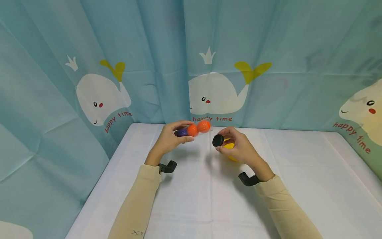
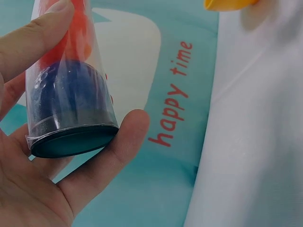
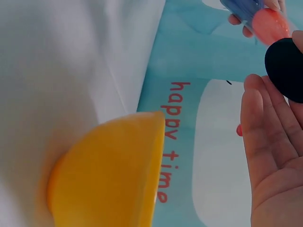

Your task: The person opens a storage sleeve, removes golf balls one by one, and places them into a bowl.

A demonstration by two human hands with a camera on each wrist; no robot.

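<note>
My left hand (image 1: 167, 141) grips a clear plastic tube (image 2: 71, 118) that lies tilted above the table. Inside the tube are two orange balls (image 1: 204, 126) and a dark blue-purple ball (image 2: 71, 90), the blue one by the dark end (image 2: 78, 141). Between thumb and fingers, my right hand (image 1: 243, 147) pinches a round black cap (image 1: 218, 140). The cap is held a short way from the tube's far end, apart from it. Just behind the right hand stands a yellow bowl (image 3: 109, 175), partly hidden by that hand in the head view; its inside cannot be seen.
A white cloth covers the table (image 1: 185, 205). A blue curtain (image 1: 164, 59) printed with whales hangs along its back and sides. Black wrist mounts (image 1: 168, 167) sit on both forearms.
</note>
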